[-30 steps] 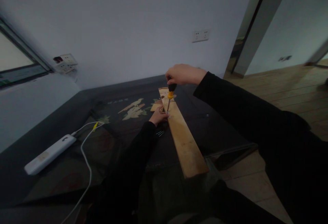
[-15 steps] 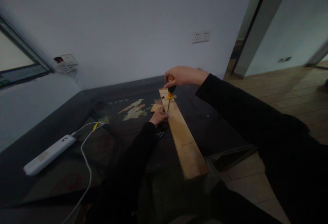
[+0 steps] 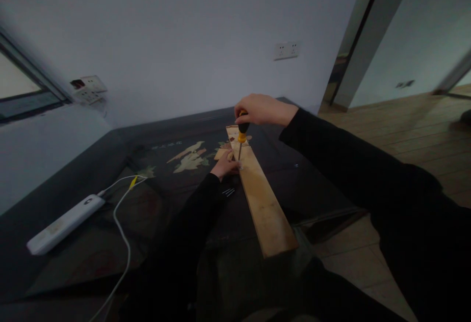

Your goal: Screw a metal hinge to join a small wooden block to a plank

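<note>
Before you stretches a dark glass-topped table [image 3: 110, 243] with a pale leaf pattern inlaid near its far side, set into the corner of a plain white wall [image 3: 176, 32] that carries a double white socket plate [image 3: 286, 50]. On the table lies a long, light-coloured wooden plank [image 3: 265, 204], running from the far edge toward you and jutting out past the near edge. Well to the left of it rests a white power strip [image 3: 61, 224] with a thin white cable [image 3: 123, 233] looping past it toward you. Your right hand [image 3: 263, 109] is closed around the top of a screwdriver with a black-and-yellow handle [image 3: 242, 133], which stands close to upright with its thin metal shaft pointing down onto the plank's far half. Your left hand [image 3: 225, 164] rests on the plank's left edge, fingers pinched together right at the screwdriver's tip; what they pinch is too small to make out. Just beside your left wrist, a few small metal screws [image 3: 228, 192] lie loose on the glass.
</note>
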`<state>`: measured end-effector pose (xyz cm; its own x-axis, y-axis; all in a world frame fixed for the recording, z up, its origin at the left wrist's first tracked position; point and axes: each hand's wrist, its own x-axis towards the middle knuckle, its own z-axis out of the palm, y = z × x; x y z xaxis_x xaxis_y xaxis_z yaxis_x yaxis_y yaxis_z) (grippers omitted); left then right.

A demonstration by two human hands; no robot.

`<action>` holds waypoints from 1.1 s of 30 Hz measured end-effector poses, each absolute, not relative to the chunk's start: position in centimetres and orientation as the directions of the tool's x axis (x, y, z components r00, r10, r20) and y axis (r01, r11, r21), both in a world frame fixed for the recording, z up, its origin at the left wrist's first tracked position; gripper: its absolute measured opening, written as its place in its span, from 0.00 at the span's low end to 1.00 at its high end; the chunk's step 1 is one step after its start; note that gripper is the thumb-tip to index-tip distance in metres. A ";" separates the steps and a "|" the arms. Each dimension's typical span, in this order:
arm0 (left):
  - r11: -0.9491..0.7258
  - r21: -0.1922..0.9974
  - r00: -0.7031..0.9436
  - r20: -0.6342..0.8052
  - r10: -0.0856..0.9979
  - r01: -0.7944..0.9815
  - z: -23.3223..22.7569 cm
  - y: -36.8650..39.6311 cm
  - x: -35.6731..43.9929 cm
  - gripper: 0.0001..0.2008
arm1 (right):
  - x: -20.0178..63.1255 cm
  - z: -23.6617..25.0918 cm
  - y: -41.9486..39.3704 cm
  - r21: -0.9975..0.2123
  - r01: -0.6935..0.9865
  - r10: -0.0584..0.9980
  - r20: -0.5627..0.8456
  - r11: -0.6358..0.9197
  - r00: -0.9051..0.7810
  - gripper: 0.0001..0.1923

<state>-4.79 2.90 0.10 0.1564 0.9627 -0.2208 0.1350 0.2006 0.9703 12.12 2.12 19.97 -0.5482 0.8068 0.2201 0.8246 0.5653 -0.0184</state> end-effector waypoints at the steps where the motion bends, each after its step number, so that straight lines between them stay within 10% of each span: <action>1: 0.215 0.968 0.150 -0.233 0.961 0.125 0.1 2.8 -4.8 0.37 | 12.1 19.9 2.3 -0.027 0.821 0.805 0.219 0.570 -0.551 0.15; 10: 0.270 0.962 0.113 -0.272 0.955 0.038 -0.8 3.4 -5.0 0.36 | 12.8 19.5 3.2 -0.087 0.719 0.718 0.215 0.689 -0.662 0.16; 23: 0.251 0.967 0.081 -0.254 0.964 0.046 -0.9 3.1 -4.8 0.36 | 12.2 18.4 2.4 0.056 0.915 0.855 0.339 0.399 -0.393 0.27; 33: 0.280 0.960 0.079 -0.281 0.956 0.030 -0.6 3.0 -4.8 0.34 | 13.2 19.6 2.4 -0.108 0.765 0.765 0.228 0.635 -0.602 0.14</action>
<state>-4.78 2.97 -0.63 0.0785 0.9565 -0.2811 0.0298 0.2796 0.9597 13.21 2.40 19.59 -0.6023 0.7651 0.2276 0.7652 0.6346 -0.1083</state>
